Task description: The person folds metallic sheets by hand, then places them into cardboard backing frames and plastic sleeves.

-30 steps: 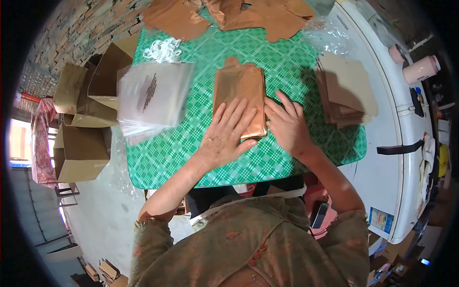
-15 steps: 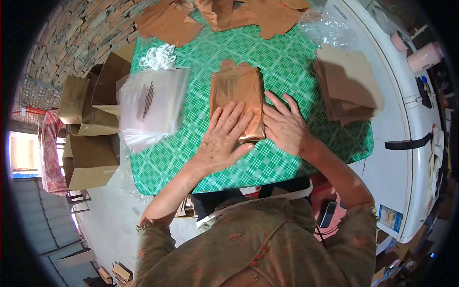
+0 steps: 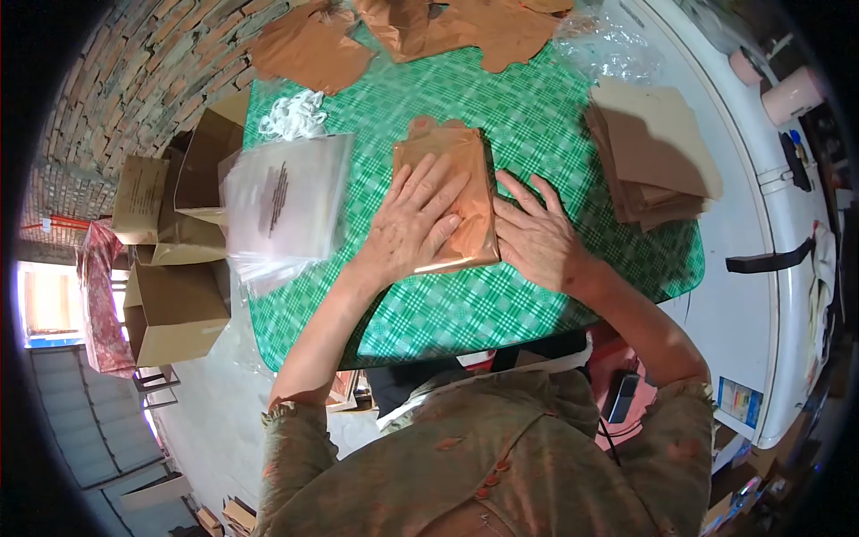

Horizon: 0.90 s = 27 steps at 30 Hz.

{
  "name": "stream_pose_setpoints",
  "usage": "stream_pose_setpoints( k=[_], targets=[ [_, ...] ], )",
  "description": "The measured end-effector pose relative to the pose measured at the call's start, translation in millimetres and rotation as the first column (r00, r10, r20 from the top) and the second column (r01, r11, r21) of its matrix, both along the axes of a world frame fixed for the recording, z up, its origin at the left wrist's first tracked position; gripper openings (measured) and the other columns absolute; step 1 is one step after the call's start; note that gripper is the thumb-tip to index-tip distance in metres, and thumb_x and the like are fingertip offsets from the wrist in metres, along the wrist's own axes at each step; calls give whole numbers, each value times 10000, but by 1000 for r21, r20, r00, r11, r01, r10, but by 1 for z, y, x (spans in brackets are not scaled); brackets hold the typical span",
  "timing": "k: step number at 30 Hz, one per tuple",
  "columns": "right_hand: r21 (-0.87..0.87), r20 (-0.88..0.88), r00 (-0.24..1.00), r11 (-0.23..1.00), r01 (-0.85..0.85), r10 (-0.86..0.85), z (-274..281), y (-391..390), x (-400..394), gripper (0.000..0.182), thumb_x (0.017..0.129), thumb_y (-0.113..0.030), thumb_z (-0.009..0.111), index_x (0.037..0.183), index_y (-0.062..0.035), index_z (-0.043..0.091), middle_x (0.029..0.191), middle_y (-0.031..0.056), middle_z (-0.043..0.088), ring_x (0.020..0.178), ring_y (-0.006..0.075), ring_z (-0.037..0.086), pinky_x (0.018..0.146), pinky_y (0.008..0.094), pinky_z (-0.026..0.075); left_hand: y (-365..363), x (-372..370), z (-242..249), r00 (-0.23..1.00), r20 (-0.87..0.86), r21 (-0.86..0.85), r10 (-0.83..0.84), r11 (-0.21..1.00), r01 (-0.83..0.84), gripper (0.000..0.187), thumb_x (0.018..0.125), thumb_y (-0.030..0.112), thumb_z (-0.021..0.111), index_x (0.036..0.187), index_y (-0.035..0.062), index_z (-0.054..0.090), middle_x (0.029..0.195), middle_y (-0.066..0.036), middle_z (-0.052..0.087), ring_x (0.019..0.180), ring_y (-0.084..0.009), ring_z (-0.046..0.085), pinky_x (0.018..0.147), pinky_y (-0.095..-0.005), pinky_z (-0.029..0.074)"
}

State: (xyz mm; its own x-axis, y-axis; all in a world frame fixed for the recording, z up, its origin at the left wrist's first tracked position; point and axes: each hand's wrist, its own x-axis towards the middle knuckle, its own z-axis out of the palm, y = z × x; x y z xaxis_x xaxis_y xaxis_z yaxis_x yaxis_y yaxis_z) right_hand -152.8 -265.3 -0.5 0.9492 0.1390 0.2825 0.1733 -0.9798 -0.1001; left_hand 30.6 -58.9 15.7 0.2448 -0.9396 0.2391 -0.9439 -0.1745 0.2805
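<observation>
In the middle of the green checked tablecloth [image 3: 385,313] lies a flat packet of shiny copper-orange film [image 3: 470,219], rectangular, with rounded lobes sticking out at its far end. My left hand [image 3: 413,210] rests flat on the packet's left half, fingers stretched out. My right hand [image 3: 541,234] lies at the packet's right edge with fingers spread, the fingertips on the cloth beside it. To the left is a stack of clear plastic bags [image 3: 291,197] with dark printing. A stack of brown cardboard sheets [image 3: 658,148] sits at the right.
Loose copper-orange pieces [image 3: 313,49] lie along the far side, near crumpled clear plastic [image 3: 604,45]. A bundle of white elastic or string [image 3: 293,115] is beyond the bags. Open cardboard boxes [image 3: 179,309] stand left of the table; a white appliance [image 3: 747,242] borders its right.
My left hand has slid up the packet, away from my body, and its thumb has come in onto the film. The right hand has barely moved.
</observation>
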Motion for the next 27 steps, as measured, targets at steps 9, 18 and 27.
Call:
stream_pose_setpoints(
  k=[9, 18, 27],
  targets=[
    [81, -51, 995, 993, -86, 91, 8, -5, 0, 423, 962, -273, 720, 1354, -114, 706, 1603, 69, 539, 1611, 341, 335, 1292, 668, 179, -3, -4, -7, 996, 84, 61, 41, 997, -47, 610, 1151, 424, 439, 1697, 152, 417, 1778, -158, 320, 1655, -360, 259, 1367, -536, 135],
    [133, -29, 989, 981, -140, 145, 10, -11, -5, 464, 951, -277, 731, 1375, -93, 697, 1599, 99, 555, 1623, 338, 338, 1313, 663, 175, -4, -4, -8, 995, 89, 59, 50, 997, -55, 598, 1154, 430, 433, 1691, 167, 427, 1781, -158, 311, 1657, -361, 256, 1366, -534, 145],
    [271, -108, 960, 937, -222, 258, 24, -17, -9, 572, 957, -362, 742, 1404, -14, 663, 1602, 153, 543, 1612, 336, 355, 1315, 659, 191, -4, -3, -6, 996, 81, 73, 49, 996, -55, 599, 1154, 443, 421, 1684, 166, 442, 1785, -160, 301, 1662, -356, 245, 1364, -536, 146]
  ],
)
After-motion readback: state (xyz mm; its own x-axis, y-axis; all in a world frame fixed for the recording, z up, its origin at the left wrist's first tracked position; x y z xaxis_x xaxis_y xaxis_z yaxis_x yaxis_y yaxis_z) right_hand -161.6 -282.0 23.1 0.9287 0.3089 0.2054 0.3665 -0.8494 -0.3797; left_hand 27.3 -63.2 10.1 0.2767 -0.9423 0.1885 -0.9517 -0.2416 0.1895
